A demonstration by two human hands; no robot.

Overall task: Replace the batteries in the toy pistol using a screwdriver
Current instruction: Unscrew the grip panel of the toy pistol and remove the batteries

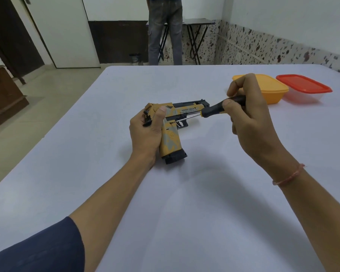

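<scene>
Near the tabletop's middle: pistol [173, 122], orange-and-grey with black slide top and black magazine base, held upright-ish, butt resting on the table [106, 193], barrel pointing right. Left hand [145, 134]: closed around the rear of the grip, thumb lying on the slide. Right hand [247, 118]: fingers pinched on the black handle of the screwdriver [210, 110], little finger loose; pink thread at the wrist. Screwdriver shaft slants down-left, tip touching the pistol's side just above the grip, behind the trigger. Toward the far right corner: orange box [271, 91] with lid on; just beside it, clear box [304, 91] with red lid. Beyond the far edge: a person [165, 32] standing, back turned.
</scene>
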